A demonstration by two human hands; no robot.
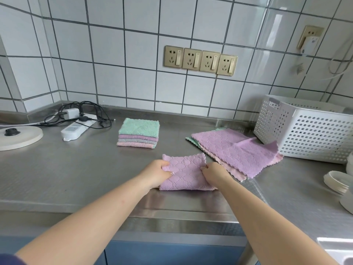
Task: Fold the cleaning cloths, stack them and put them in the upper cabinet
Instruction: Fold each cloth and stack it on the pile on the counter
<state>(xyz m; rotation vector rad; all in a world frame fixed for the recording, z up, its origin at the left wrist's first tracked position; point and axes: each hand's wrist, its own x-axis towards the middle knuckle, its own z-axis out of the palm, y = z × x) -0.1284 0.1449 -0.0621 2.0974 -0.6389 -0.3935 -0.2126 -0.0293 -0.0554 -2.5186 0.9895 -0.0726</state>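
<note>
A folded purple cloth [185, 173] lies on the steel counter [76, 169] near its front edge. My left hand [157, 174] grips the cloth's left edge, fingers curled over it. My right hand [214, 174] grips its right edge the same way. Behind it stands a neat stack of folded cloths [138, 133], green on top, then purple, grey and pink. To the right lies a pile of unfolded cloths [235, 150]: a purple one on top, pink and green ones showing under it. No cabinet is in view.
A white perforated basket [305, 131] stands at the back right. White dishes [338, 182] sit at the right edge. A power strip with tangled black cables [80, 121] and a round white base [17, 136] occupy the back left. Wall sockets [200, 60] are on the tiles.
</note>
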